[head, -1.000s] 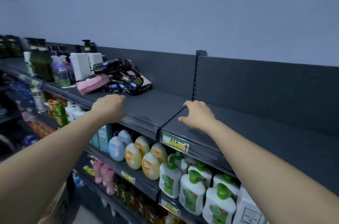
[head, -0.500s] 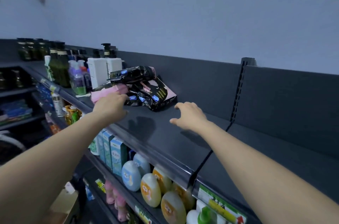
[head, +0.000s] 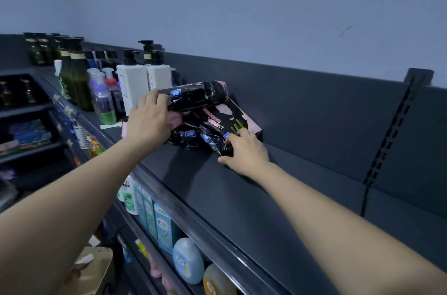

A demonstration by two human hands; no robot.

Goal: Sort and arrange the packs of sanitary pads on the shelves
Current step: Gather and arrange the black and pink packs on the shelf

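Observation:
A loose heap of black sanitary pad packs (head: pixel 208 123) lies on the dark top shelf (head: pixel 242 198), with a pink pack (head: pixel 175 119) partly hidden under it. My left hand (head: pixel 150 120) grips the left end of the topmost black pack (head: pixel 196 95), which lies across the heap. On the front of a lower black pack (head: pixel 217 144) rests my right hand (head: pixel 244 152), fingers spread, thumb on the shelf.
White pump bottles (head: pixel 142 84), green bottles (head: pixel 77 79) and small purple bottles (head: pixel 104 99) stand just left of the heap. The shelf's back panel (head: pixel 314 125) rises behind. Lower shelves hold boxes (head: pixel 159 224) and rounded bottles (head: pixel 187 261). A cardboard box (head: pixel 94 270) sits below left.
Both hands have left the shelf's front edge and reached forward to the heap. The left hand has taken hold of the top black pack and the right has landed on a lower one.

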